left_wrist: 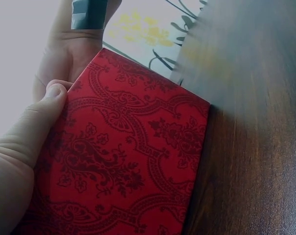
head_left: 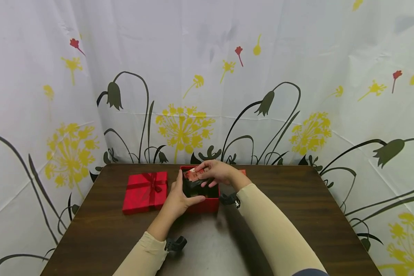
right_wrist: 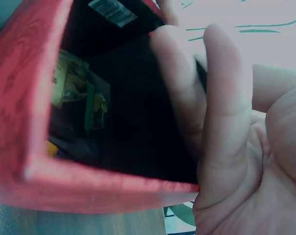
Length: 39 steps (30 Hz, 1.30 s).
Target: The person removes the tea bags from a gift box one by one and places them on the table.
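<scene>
You have a patterned red cardboard box [head_left: 202,207] with smooth matt sides, a dull black lining [right_wrist: 138,117], and small transparent plastic packets [right_wrist: 100,105] inside. Your dark brown wood-grain table [head_left: 200,245] has a soft sheen; your beige sleeves [head_left: 279,234] look like matt cloth.

Soft, fairly even light fills the head view, whitening the curtain [head_left: 220,23] and leaving a pale sheen on the near middle of the desk [head_left: 200,245], with a dark shadow along the right sleeve [head_left: 279,234]. The left wrist view washes out in one corner, yet the red box [left_wrist: 113,152] looks crisp. The right wrist view is bluish, the box's rim blurred, its interior murky.
</scene>
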{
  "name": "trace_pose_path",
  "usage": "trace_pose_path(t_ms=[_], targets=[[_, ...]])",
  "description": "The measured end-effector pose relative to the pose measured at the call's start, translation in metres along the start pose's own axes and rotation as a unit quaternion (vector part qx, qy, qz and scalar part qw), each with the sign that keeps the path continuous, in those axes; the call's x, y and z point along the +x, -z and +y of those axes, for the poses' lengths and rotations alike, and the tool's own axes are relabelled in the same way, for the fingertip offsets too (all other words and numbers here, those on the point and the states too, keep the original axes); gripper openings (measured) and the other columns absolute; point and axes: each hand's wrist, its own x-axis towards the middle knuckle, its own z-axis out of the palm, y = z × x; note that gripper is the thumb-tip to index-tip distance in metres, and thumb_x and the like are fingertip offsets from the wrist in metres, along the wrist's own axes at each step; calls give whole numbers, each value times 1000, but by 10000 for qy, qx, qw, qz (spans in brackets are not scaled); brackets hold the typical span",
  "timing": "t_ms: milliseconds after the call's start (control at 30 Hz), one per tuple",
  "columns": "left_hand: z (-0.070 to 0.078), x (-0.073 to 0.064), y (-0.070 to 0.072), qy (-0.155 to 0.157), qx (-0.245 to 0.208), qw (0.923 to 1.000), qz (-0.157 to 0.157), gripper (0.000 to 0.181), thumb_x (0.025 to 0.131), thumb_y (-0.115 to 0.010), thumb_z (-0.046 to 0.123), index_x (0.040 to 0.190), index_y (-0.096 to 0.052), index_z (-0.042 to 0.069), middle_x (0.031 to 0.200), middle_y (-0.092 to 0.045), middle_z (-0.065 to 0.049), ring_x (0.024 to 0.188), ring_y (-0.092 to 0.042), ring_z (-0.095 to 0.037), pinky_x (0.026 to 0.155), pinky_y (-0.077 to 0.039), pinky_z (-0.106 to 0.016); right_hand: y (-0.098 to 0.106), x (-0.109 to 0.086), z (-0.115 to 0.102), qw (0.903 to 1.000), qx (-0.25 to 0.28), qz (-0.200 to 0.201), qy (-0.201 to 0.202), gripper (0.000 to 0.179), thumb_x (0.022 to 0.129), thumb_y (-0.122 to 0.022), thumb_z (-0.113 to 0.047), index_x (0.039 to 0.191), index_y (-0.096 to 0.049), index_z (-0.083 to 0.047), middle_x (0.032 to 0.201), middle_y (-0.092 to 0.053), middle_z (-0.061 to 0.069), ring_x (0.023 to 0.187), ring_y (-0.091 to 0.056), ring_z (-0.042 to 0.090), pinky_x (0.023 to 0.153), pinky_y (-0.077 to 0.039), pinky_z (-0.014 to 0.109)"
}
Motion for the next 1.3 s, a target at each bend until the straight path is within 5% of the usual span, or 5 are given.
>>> trace_pose_path(t_ms=[267, 433, 700, 1000, 1300], targets=[[-1, 0, 1, -49, -5, 10000, 26, 144, 79, -95, 57, 177, 3, 19, 172, -26, -30, 157, -36, -51, 123, -37, -71, -2, -5, 3, 9966, 129, 75, 812, 61, 102, -72, 2, 153, -55, -28, 145, -62, 9, 103, -69, 24, 65, -65, 35], [-1, 1, 1, -103, -27, 9999, 91, 144, 78, -97, 55, 177, 0, 18, 169, -30, -30, 156, -38, -50, 123, -38, -70, -4, -10, 4, 9924, -60, 82, 1228, 73, 101, -73, 3, 161, -51, -31, 129, -66, 13, 75, -61, 19, 52, -55, 28], [-1, 1, -1, -90, -15, 9999, 88, 143, 80, -97, 49, 177, 2, 18, 171, -28, -31, 158, -36, -50, 125, -36, -69, -7, -22, 8, 9885, -466, 537, 1338, 31, 106, -72, -15, 136, -77, -22, 103, -69, 2, 69, -55, 19, 51, -45, 27], [0, 2, 0, 39, 93, 9999, -6, 146, 78, -94, 62, 177, 6, 21, 174, -23, -31, 158, -35, -54, 123, -37, -72, -11, -43, 4, 9808, -492, 924, 1645, 31, 103, -76, -12, 132, -77, -22, 105, -71, 14, 78, -70, 39, 53, -54, 33], [1, 0, 0, 53, 92, 9999, 82, 147, 76, -95, 62, 177, 2, 21, 174, -24, -32, 157, -38, -54, 122, -39, -72, -13, -72, 3, 9704, -317, 1368, 1963, 22, 108, -69, -11, 129, -75, -11, 122, -73, 18, 84, -78, 29, 86, -65, 62]])
